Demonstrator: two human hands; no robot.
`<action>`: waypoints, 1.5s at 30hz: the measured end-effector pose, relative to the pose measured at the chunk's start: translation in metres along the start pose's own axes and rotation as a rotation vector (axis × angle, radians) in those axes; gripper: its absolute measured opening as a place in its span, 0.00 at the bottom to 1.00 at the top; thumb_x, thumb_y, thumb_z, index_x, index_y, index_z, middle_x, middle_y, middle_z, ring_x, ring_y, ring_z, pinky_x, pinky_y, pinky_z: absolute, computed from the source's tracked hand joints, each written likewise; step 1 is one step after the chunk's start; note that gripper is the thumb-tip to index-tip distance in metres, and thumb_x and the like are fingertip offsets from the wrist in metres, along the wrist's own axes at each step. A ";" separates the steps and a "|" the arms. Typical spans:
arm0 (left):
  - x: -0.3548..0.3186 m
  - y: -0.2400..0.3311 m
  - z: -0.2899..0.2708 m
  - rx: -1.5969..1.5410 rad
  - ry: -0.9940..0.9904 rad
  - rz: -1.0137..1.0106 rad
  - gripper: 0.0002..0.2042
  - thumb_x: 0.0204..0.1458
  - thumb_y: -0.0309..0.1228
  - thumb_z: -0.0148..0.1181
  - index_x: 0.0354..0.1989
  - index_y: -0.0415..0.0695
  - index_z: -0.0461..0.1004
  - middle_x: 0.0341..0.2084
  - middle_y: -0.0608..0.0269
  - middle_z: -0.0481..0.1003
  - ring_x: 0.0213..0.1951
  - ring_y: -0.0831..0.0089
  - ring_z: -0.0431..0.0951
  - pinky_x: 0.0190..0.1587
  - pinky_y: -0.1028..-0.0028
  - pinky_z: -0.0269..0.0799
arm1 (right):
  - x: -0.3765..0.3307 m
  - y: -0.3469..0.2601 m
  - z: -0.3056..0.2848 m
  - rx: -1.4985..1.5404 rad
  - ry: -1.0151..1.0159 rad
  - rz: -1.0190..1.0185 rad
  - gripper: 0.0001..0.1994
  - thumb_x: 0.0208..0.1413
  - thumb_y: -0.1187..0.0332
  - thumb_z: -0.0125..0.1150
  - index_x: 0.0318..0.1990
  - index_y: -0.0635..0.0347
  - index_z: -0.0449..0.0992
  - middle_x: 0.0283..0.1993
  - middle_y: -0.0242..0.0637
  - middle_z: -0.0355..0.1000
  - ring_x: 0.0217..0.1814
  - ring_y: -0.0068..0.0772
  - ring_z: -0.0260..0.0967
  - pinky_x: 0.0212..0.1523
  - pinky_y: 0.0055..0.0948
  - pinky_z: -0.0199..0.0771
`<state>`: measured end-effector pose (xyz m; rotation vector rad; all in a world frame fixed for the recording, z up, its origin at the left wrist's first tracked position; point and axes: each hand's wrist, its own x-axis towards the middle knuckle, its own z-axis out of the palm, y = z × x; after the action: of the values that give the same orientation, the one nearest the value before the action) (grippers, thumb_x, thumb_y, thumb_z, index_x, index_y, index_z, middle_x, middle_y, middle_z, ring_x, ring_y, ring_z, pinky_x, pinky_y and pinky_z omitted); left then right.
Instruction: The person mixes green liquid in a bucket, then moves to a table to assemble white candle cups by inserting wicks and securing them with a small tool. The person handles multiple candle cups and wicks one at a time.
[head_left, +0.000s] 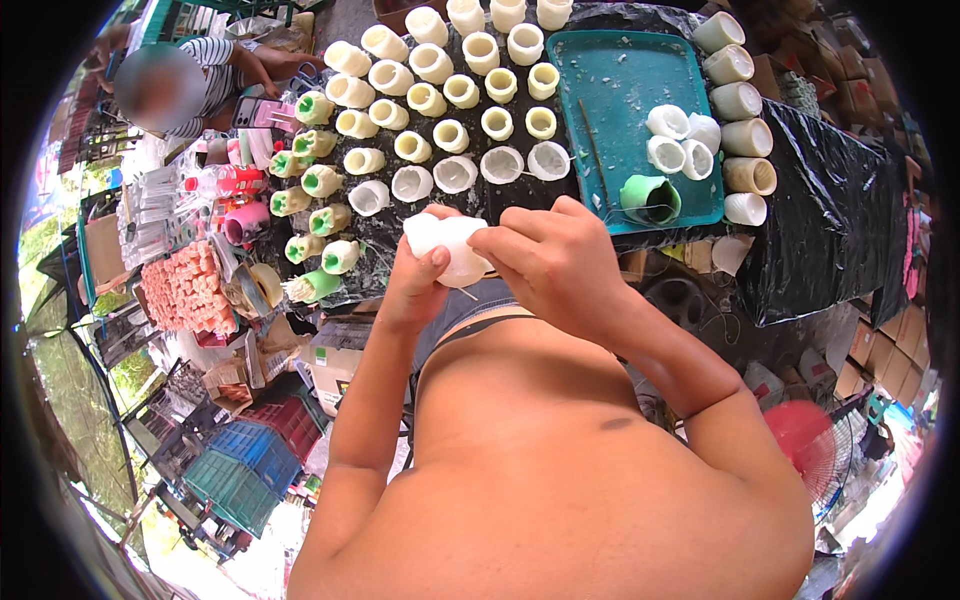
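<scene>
In front of my belly, a white, translucent, wax-like piece (pixel 452 244) is held up, with a short pale thread-like strand below it. My left hand (pixel 418 272) is wrapped around its left side, thumb at the front. At its right edge, the fingers of my right hand (pixel 555 250) are pinched against it; whether they also grip something small is hidden. Just beyond my hands stands a row of white, thin-walled cups (pixel 455 174). Behind it are several rows of cream-coloured hollow cylinders (pixel 430 63).
Right of the cups lies a green tray (pixel 640 90) with white cups (pixel 668 155) and a green cup (pixel 650 199). Pale cylinders (pixel 748 136) line its right side. Green-and-cream pieces (pixel 321 181) stand left. A person (pixel 215 80) sits far left; a red fan (pixel 803 445) is behind right.
</scene>
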<state>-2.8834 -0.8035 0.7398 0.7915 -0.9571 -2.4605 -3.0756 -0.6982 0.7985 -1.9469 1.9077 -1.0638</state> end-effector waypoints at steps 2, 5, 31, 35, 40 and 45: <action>-0.002 0.006 -0.001 0.023 0.011 -0.002 0.33 0.51 0.47 0.79 0.57 0.43 0.68 0.48 0.62 0.77 0.50 0.73 0.80 0.53 0.69 0.79 | 0.004 0.002 -0.012 0.060 0.043 0.011 0.06 0.54 0.71 0.72 0.38 0.51 0.81 0.26 0.28 0.70 0.24 0.32 0.67 0.30 0.33 0.59; -0.004 0.012 -0.002 0.081 0.037 0.000 0.33 0.51 0.47 0.79 0.56 0.43 0.68 0.48 0.62 0.77 0.50 0.72 0.80 0.51 0.68 0.80 | 0.005 0.005 -0.018 0.022 0.030 0.022 0.07 0.52 0.71 0.71 0.35 0.51 0.78 0.29 0.27 0.69 0.27 0.31 0.70 0.29 0.32 0.61; 0.005 0.018 0.005 0.030 0.053 0.014 0.34 0.53 0.47 0.77 0.60 0.43 0.66 0.49 0.61 0.76 0.51 0.70 0.80 0.53 0.67 0.82 | 0.012 -0.010 -0.025 -0.080 0.044 0.050 0.05 0.56 0.67 0.69 0.36 0.49 0.77 0.30 0.24 0.71 0.27 0.29 0.71 0.32 0.33 0.62; 0.005 0.018 0.003 0.053 0.024 0.008 0.32 0.53 0.44 0.78 0.60 0.43 0.67 0.48 0.61 0.77 0.51 0.70 0.81 0.53 0.67 0.80 | 0.011 -0.004 -0.020 -0.107 0.043 0.019 0.05 0.53 0.71 0.65 0.35 0.52 0.75 0.30 0.27 0.71 0.29 0.31 0.73 0.33 0.35 0.62; 0.006 0.008 0.013 0.021 0.000 0.023 0.31 0.55 0.42 0.76 0.60 0.43 0.67 0.49 0.61 0.77 0.51 0.71 0.80 0.54 0.67 0.79 | 0.004 -0.009 -0.005 -0.036 0.031 0.044 0.06 0.52 0.72 0.64 0.36 0.55 0.74 0.31 0.32 0.71 0.31 0.34 0.75 0.33 0.36 0.64; 0.012 0.003 0.024 0.018 0.109 -0.009 0.31 0.56 0.46 0.75 0.61 0.43 0.67 0.48 0.62 0.77 0.49 0.74 0.80 0.48 0.72 0.79 | 0.004 0.003 0.002 0.010 0.018 0.125 0.06 0.54 0.71 0.66 0.38 0.55 0.74 0.33 0.34 0.73 0.38 0.38 0.77 0.42 0.37 0.74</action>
<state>-2.9071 -0.8004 0.7515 0.9281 -0.9382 -2.3922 -3.0771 -0.7028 0.7968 -1.7920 2.0003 -1.0574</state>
